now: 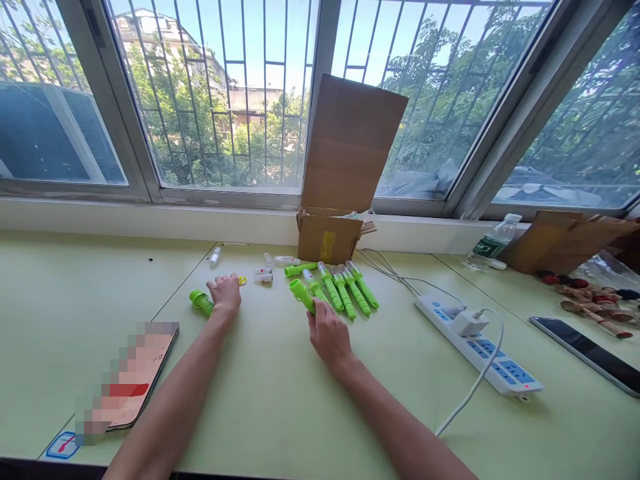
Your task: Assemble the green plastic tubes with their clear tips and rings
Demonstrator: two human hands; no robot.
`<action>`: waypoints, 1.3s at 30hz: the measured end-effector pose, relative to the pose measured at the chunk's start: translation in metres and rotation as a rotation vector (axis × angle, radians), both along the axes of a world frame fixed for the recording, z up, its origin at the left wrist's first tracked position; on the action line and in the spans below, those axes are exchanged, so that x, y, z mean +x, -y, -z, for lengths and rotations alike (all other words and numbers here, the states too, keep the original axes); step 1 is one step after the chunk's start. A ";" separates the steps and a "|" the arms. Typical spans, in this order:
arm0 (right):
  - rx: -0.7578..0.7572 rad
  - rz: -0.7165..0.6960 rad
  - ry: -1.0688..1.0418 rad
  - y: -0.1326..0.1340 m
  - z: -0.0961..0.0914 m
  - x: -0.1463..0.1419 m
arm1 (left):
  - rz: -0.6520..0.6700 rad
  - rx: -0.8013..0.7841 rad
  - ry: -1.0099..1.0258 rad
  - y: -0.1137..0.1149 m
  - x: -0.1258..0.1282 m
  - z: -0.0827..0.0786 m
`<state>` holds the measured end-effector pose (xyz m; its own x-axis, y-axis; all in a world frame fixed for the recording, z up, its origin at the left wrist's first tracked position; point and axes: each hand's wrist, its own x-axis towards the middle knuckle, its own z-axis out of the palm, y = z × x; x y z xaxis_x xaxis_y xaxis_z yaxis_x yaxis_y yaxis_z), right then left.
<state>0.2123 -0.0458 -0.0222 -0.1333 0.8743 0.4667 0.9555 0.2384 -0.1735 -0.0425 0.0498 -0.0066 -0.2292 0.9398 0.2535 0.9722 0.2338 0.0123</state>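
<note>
My right hand (330, 333) is closed around a bright green plastic tube (301, 292), its open round end pointing up and left. My left hand (225, 295) has its fingers curled down near the table; whatever is in them is hidden. Just left of it a green piece with a ribbed end (201, 302) lies on the table, and a small yellow piece (243, 281) shows at its right edge. Beyond my right hand lie several green sticks with clear tips (344, 293). Small clear and white caps (263, 275) lie between the hands, farther back.
An open cardboard box (327, 237) stands against the windowsill. On the right are a white power strip (480, 347) with cables, a dark phone (585, 353), a water bottle (493, 243) and wooden pieces (595, 310). A pinkish phone-like device (135, 380) lies at left.
</note>
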 end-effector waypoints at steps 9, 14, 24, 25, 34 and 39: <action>-0.058 0.078 0.057 -0.001 -0.002 0.001 | -0.046 0.032 0.022 -0.005 -0.010 0.006; -0.048 0.074 0.055 -0.001 -0.001 0.002 | 0.045 0.130 0.003 -0.001 -0.003 0.002; -0.090 0.073 0.031 -0.005 0.001 0.004 | 0.628 0.306 0.315 0.024 0.069 0.006; -0.097 0.081 0.025 -0.005 0.002 0.005 | 0.676 0.285 0.339 0.028 0.077 0.010; -0.106 0.117 -0.015 -0.010 0.004 0.010 | 0.740 0.320 0.699 0.029 0.082 0.027; -0.108 0.116 -0.012 -0.008 0.003 0.009 | 0.720 0.319 0.769 0.027 0.078 0.027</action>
<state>0.2212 -0.0376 -0.0249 -0.0229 0.9289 0.3697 0.9733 0.1052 -0.2042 0.0356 0.0231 -0.0338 0.1456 0.8334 0.5332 0.5869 -0.5066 0.6316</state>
